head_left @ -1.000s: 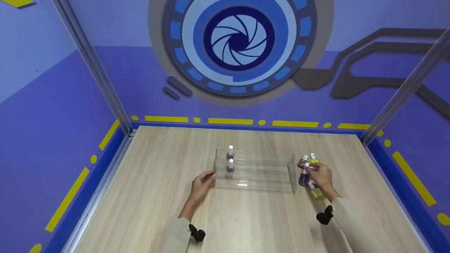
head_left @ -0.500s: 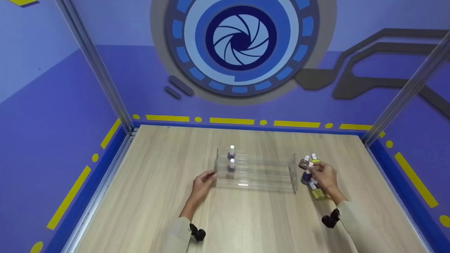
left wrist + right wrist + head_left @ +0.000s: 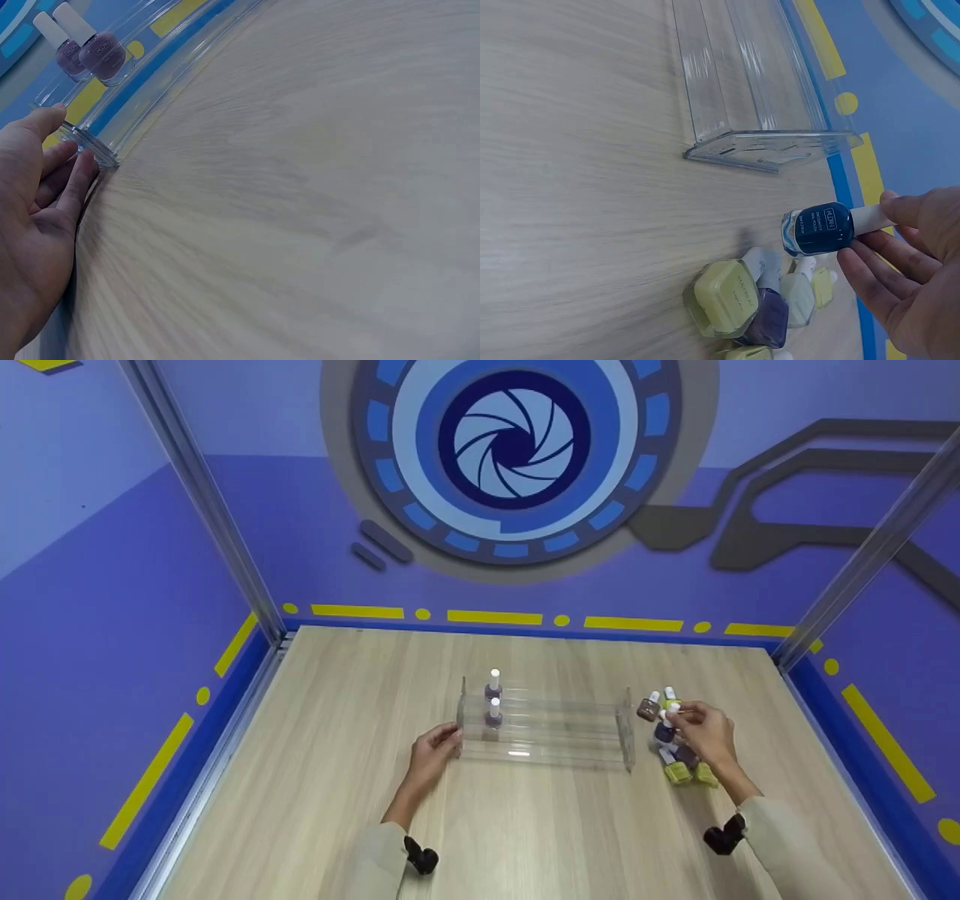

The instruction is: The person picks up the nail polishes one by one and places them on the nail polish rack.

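In the head view my right hand [image 3: 705,735] pinches the white cap of a dark blue nail polish bottle [image 3: 825,229] between thumb and fingers. The right wrist view shows this bottle tilted, its glass pointing away from the palm, above other bottles. My left hand [image 3: 433,756] grips the left end panel of a clear tiered display rack [image 3: 624,731], thumb at the upper edge and fingers along the side. Two mauve nail polish bottles stand upright at the rack's left end, a front one [image 3: 493,718] and one behind it [image 3: 493,691].
Right of the rack lie several nail polish bottles: a brown one [image 3: 648,708], a yellow-green one [image 3: 678,773], a purple one [image 3: 769,319] and a pale one [image 3: 798,298]. Walls and metal posts [image 3: 862,547] border the wooden tabletop [image 3: 525,825].
My right hand has shifted to the right with the dark blue bottle, uncovering more bottles beneath. The left hand stays on the rack.
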`<action>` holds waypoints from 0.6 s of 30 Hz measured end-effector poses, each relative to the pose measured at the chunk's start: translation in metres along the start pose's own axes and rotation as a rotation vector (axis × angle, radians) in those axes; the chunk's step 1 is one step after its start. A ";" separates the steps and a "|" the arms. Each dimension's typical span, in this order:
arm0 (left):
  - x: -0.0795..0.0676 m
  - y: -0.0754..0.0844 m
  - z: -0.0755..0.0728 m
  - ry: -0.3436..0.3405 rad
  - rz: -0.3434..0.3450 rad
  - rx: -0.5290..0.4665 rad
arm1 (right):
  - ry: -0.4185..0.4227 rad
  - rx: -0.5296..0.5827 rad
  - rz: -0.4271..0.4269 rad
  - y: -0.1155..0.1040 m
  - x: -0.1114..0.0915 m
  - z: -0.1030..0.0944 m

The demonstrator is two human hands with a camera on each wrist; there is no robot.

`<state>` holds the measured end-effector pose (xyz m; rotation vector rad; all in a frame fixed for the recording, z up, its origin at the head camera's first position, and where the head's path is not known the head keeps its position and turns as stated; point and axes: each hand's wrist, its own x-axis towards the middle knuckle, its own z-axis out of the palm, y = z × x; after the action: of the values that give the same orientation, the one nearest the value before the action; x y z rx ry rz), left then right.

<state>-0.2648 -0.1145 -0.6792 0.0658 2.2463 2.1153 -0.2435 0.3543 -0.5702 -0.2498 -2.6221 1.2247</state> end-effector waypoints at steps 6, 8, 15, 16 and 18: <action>-0.001 0.000 0.000 -0.010 0.023 0.004 | -0.025 0.048 0.021 -0.011 -0.007 -0.003; -0.001 0.000 -0.001 -0.015 0.023 0.000 | -0.037 0.055 0.029 -0.016 -0.008 -0.003; -0.001 0.001 0.000 -0.021 -0.011 -0.033 | -0.070 0.103 0.032 -0.027 -0.012 0.001; -0.001 0.001 0.000 -0.020 -0.013 -0.037 | -0.078 0.114 0.027 -0.029 -0.013 0.002; 0.000 0.000 0.001 -0.017 -0.015 -0.035 | -0.098 0.139 0.024 -0.032 -0.014 0.005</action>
<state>-0.2646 -0.1138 -0.6791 0.0648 2.1928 2.1377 -0.2328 0.3268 -0.5503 -0.2012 -2.6069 1.4550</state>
